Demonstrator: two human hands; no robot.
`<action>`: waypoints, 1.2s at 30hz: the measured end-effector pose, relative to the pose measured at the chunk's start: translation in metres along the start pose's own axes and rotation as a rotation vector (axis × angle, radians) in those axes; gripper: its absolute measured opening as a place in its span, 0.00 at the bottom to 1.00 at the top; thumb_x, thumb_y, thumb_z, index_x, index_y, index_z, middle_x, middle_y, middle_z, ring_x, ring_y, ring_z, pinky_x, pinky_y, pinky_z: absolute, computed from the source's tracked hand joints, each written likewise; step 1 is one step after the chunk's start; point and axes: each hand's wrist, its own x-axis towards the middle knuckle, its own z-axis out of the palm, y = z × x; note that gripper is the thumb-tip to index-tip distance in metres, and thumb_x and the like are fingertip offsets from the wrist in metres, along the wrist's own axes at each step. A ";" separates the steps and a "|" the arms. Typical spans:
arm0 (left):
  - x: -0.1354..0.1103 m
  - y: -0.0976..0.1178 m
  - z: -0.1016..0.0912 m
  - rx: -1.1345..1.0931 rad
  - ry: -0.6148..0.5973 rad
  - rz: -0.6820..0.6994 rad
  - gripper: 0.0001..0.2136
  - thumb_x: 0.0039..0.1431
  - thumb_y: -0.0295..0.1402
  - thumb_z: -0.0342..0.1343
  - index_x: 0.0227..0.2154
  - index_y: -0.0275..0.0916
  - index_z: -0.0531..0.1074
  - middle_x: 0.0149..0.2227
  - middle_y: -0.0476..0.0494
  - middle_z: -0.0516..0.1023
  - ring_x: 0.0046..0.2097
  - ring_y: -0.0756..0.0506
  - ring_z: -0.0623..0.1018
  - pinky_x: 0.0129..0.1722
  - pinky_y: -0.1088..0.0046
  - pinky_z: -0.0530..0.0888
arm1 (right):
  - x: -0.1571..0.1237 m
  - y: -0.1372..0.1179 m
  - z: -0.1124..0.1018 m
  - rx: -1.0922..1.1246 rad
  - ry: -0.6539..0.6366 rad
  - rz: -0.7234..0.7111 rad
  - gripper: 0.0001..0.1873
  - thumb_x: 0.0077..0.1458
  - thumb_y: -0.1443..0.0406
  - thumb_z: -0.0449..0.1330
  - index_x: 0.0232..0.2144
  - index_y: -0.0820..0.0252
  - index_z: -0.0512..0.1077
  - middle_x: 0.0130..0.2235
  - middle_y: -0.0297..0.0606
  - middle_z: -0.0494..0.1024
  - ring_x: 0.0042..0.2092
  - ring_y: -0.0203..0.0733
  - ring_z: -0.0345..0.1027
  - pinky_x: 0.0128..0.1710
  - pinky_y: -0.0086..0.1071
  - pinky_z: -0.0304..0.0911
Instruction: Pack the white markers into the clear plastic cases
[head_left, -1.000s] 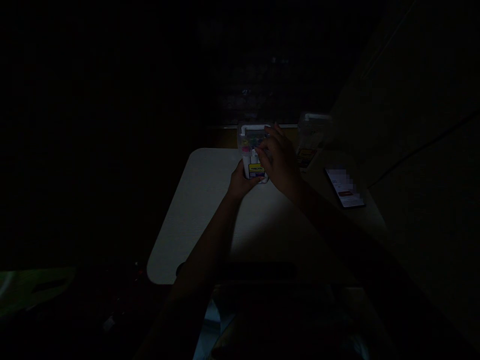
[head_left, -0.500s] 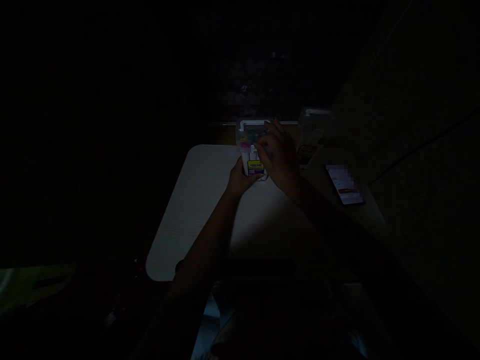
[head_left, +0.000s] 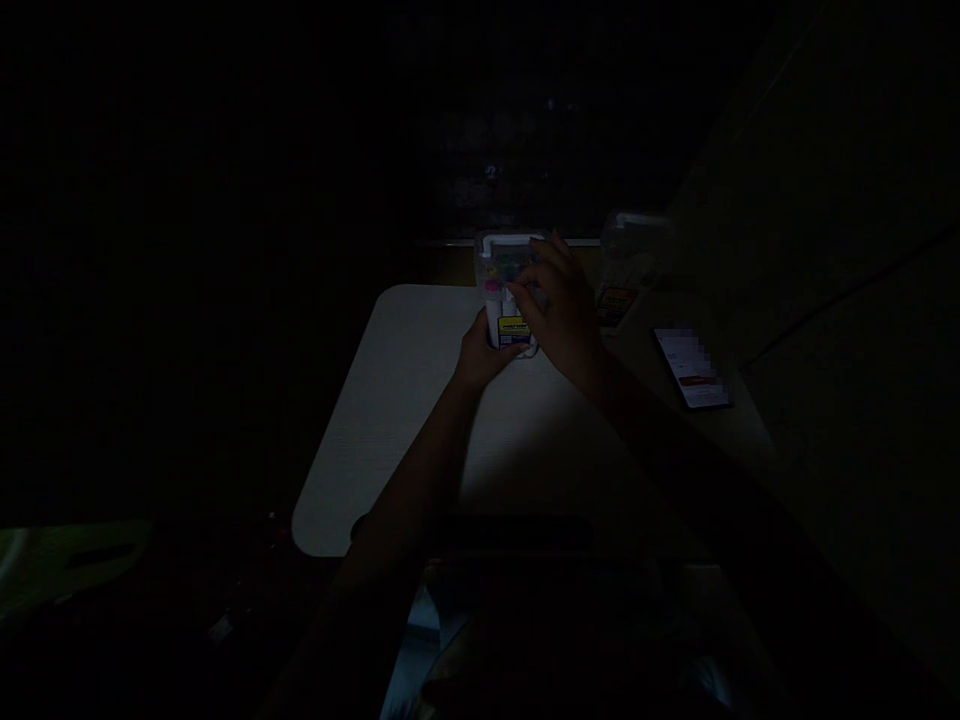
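Clear case: my left hand grasps it low, apparently for steadiness; just above, my right hand curls, grip indeterminable.

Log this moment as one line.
left hand: gripping case | right hand: at case front, grip unclear | phone: lit, on table | other case: beyond phone

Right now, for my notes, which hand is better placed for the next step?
Probably the right hand: its fingertips are at the front of the box, while the left hand grips it low.
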 end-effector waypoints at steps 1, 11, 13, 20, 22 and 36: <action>0.000 0.001 0.000 0.000 -0.002 0.002 0.36 0.39 0.48 0.68 0.51 0.38 0.64 0.44 0.40 0.78 0.43 0.43 0.78 0.43 0.66 0.77 | 0.001 0.000 0.000 0.008 0.000 0.003 0.04 0.58 0.64 0.55 0.33 0.51 0.70 0.53 0.36 0.71 0.66 0.51 0.50 0.63 0.53 0.52; -0.001 0.005 -0.002 0.059 0.003 -0.014 0.37 0.39 0.49 0.67 0.51 0.37 0.65 0.44 0.41 0.78 0.43 0.43 0.78 0.42 0.69 0.77 | -0.007 0.000 0.004 -0.045 -0.017 -0.021 0.06 0.56 0.64 0.57 0.27 0.55 0.70 0.57 0.37 0.66 0.67 0.52 0.47 0.65 0.53 0.49; -0.001 0.004 -0.001 0.054 0.008 -0.014 0.37 0.39 0.50 0.67 0.51 0.37 0.65 0.44 0.42 0.78 0.43 0.43 0.78 0.42 0.69 0.77 | -0.008 0.000 0.001 -0.068 -0.043 -0.023 0.07 0.56 0.63 0.56 0.26 0.55 0.70 0.58 0.38 0.64 0.66 0.54 0.47 0.65 0.54 0.48; -0.001 0.004 -0.001 0.046 0.004 -0.037 0.37 0.38 0.46 0.69 0.52 0.39 0.64 0.45 0.42 0.78 0.44 0.43 0.78 0.43 0.69 0.77 | -0.007 -0.001 -0.004 -0.085 -0.100 -0.007 0.05 0.57 0.64 0.56 0.34 0.52 0.72 0.59 0.38 0.63 0.67 0.56 0.44 0.63 0.59 0.49; -0.001 0.005 -0.001 0.039 0.005 -0.041 0.36 0.39 0.45 0.69 0.52 0.39 0.64 0.46 0.42 0.78 0.45 0.43 0.78 0.43 0.69 0.77 | -0.007 0.000 -0.003 -0.086 -0.088 -0.019 0.06 0.57 0.64 0.56 0.36 0.51 0.72 0.58 0.38 0.64 0.67 0.56 0.44 0.63 0.59 0.49; 0.000 0.000 0.000 -0.005 0.005 -0.046 0.36 0.37 0.46 0.69 0.50 0.40 0.65 0.45 0.42 0.78 0.45 0.42 0.78 0.46 0.64 0.77 | 0.004 0.011 -0.023 -0.169 -0.152 -0.120 0.07 0.57 0.63 0.55 0.36 0.53 0.72 0.55 0.38 0.70 0.62 0.52 0.57 0.61 0.52 0.55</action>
